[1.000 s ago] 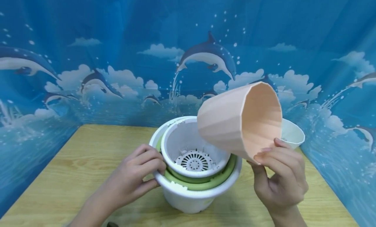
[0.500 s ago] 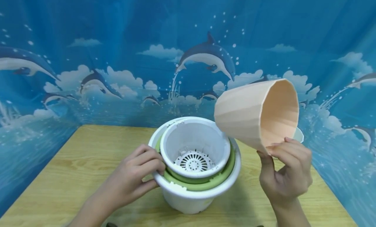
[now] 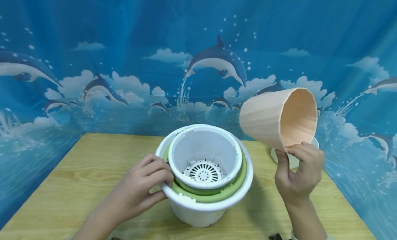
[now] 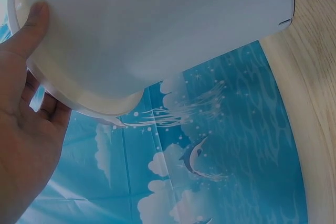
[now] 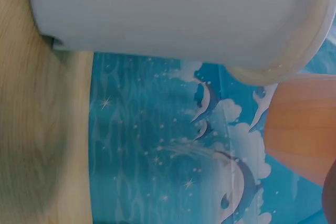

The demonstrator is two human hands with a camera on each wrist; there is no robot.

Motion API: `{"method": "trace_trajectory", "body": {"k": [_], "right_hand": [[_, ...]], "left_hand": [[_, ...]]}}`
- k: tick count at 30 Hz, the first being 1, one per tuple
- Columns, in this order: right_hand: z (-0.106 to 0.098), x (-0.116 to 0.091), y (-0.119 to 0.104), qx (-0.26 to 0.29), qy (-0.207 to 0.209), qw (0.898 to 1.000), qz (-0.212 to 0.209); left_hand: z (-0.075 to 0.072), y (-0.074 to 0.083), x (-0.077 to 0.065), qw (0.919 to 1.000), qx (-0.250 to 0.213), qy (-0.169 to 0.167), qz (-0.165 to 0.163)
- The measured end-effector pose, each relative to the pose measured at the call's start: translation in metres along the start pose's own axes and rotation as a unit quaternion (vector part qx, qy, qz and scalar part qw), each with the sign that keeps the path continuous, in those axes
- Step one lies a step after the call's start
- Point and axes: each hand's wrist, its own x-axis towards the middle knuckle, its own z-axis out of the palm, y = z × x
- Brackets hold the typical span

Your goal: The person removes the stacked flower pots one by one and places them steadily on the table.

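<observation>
A large white flower pot (image 3: 198, 216) stands upright on the table in the head view. Nested inside it are a green pot (image 3: 214, 198) and a smaller white pot (image 3: 201, 140) with a slotted bottom. My left hand (image 3: 145, 181) grips the large pot's rim at its left; in the left wrist view the thumb (image 4: 31, 30) lies against the outer wall under the rim. To the right, my right hand (image 3: 299, 174) pinches the lower rim of a peach-coloured flower pot (image 3: 262, 119), held in the air on its side, mouth facing right. Only a sliver of that hand shows in the right wrist view.
Behind the right hand, a pale pot (image 3: 294, 161) stands on the wooden table (image 3: 93, 167), largely hidden by the peach pot. A blue dolphin-print curtain (image 3: 139, 53) surrounds the table's back and sides. A small dark object (image 3: 275, 237) shows at the bottom edge.
My right hand has carried the peach pot to the right, away from the nested pots, and it hangs slightly lower than half a second ago. The left hand has stayed on the rim.
</observation>
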Motion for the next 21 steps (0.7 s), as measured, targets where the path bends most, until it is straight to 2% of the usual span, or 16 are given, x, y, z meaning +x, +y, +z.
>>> {"method": "trace_trajectory", "body": {"k": [3, 6, 12, 15, 17, 21], "right_hand": [[-0.003, -0.004, 0.007, -0.005, -0.026, 1.0, 0.001], [-0.008, -0.008, 0.015, -0.015, -0.075, 0.997, 0.002], [-0.017, -0.019, 0.032, -0.042, -0.188, 0.981, 0.006], [-0.021, -0.025, 0.04, -0.056, -0.238, 0.97, 0.013], [-0.024, -0.03, 0.044, -0.066, -0.279, 0.958, 0.02], [-0.03, -0.035, 0.05, -0.089, -0.368, 0.925, 0.034]], "left_hand": [[0.0, 0.0, 0.0, 1.0, -0.001, -0.001, 0.0], [0.0, 0.0, 0.0, 1.0, -0.001, -0.001, 0.0], [0.0, 0.0, 0.0, 1.0, 0.003, 0.004, 0.002], [0.0, 0.0, 0.0, 1.0, 0.002, 0.004, 0.003], [0.0, 0.0, 0.0, 1.0, 0.001, 0.003, 0.003], [0.0, 0.0, 0.0, 1.0, 0.0, 0.003, 0.003]]}}
